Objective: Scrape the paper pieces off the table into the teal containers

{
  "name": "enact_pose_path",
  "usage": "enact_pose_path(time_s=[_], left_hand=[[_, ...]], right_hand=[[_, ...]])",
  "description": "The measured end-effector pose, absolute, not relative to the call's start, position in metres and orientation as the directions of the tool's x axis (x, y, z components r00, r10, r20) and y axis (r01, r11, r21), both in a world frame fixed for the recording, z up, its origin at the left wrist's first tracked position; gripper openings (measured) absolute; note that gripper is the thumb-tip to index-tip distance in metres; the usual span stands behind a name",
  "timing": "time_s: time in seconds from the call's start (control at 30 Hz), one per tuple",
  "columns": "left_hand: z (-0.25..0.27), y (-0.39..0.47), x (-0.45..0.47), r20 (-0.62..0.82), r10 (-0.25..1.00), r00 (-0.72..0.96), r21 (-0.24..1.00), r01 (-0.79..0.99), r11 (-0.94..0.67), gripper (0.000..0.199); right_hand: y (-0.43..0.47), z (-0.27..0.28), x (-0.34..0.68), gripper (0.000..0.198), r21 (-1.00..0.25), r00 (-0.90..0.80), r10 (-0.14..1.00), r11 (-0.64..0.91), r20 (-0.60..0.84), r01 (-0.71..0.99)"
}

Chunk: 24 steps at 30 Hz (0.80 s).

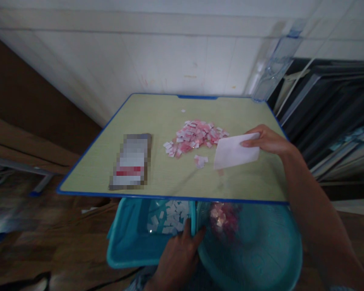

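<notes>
My right hand (265, 139) pinches a white paper card (235, 151) between thumb and fingers, held tilted over the right side of the small table (94, 169). Left of the card lies a loose pile of small pink and white pieces (200, 133), with a little cluster of pieces (200, 161) in front of it. Below the table edge, my left hand (180, 250) has its thumb and a finger closed over the touching rims of a rectangular teal basin (133, 246) and a round teal basket (297, 258). Its other fingers are mostly hidden.
White pieces (174, 216) lie in the rectangular basin, shiny pink ones (224, 220) in the round basket. A phone-like object (130, 161), pixelated, rests on the table's left. A clear plastic bottle-like container (273, 66) stands at the back right corner, near dark stacked panels (324, 101).
</notes>
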<state>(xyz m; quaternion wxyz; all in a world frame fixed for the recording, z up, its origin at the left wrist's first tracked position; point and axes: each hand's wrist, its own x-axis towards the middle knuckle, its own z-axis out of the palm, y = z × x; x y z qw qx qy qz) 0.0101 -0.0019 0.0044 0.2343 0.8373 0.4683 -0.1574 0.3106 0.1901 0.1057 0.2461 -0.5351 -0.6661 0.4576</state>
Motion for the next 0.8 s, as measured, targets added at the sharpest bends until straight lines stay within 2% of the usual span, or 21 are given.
enact_pose_path(time_s=[0.17, 0.3, 0.53, 0.8], left_hand=[[0.002, -0.003, 0.009, -0.442, 0.730, 0.522, 0.244, 0.853, -0.462, 0.054], [0.001, -0.003, 0.008, -0.429, 0.735, 0.525, 0.249, 0.851, -0.463, 0.052], [-0.002, -0.003, 0.007, -0.395, 0.738, 0.547, 0.271, 0.837, -0.475, 0.054], [0.005, -0.003, 0.009, -0.439, 0.740, 0.510, 0.261, 0.860, -0.438, 0.053]], right_hand=[[0.189, 0.106, 0.304, 0.030, -0.872, -0.357, 0.902, -0.043, -0.244, 0.488], [0.184, 0.108, 0.298, 0.031, -0.864, -0.377, 0.899, -0.003, -0.224, 0.504], [0.160, 0.111, 0.301, 0.032, -0.814, -0.316, 0.919, -0.011, -0.237, 0.581], [0.132, 0.109, 0.301, 0.034, -0.810, -0.290, 0.928, -0.023, -0.236, 0.586]])
